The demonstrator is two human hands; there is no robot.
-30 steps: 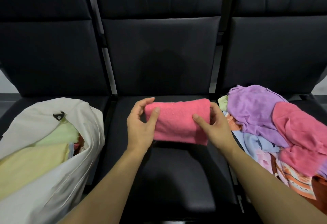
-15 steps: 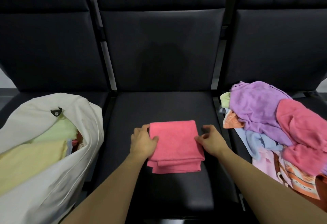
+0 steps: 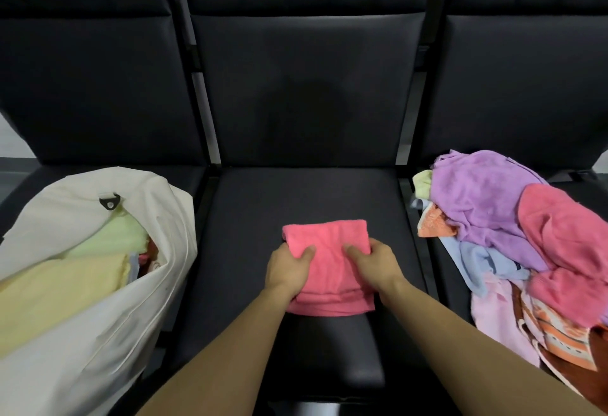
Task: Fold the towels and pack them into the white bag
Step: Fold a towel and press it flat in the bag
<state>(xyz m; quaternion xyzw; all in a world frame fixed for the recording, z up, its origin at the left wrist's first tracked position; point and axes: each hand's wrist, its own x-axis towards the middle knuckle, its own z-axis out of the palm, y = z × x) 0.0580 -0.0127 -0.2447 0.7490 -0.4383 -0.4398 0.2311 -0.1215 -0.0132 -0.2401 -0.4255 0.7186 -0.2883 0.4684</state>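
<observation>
- Broadly, three black padded seats (image 3: 306, 93) run side by side across the far half of the scene, with their backrests upright; the middle seat cushion (image 3: 296, 198) lies straight ahead.
- On the left seat sits the white bag (image 3: 98, 300), slumped with its mouth open toward the right; a small dark clip (image 3: 109, 201) shows on its upper edge.
- Inside the bag, a pale yellow towel (image 3: 59, 287) lies nearest, with a light green towel (image 3: 112, 238) just beyond it and a sliver of other colours at the mouth.
- On the right seat lies a loose pile of unfolded towels: a purple towel (image 3: 477, 198) on top at the far side, a pink towel (image 3: 566, 251) on the right, a light blue towel (image 3: 480, 264) beneath, and an orange patterned towel (image 3: 559, 333) at the near edge.
- On the middle cushion rests the folded pink towel (image 3: 329, 271), near the front edge, well apart from the bag and from the pile.
- The left hand (image 3: 289, 271) grips the towel's left side, thumb on top and fingers tucked under.
- The right hand (image 3: 375, 264) grips the towel's right side likewise, thumb pressed on the top layer.
</observation>
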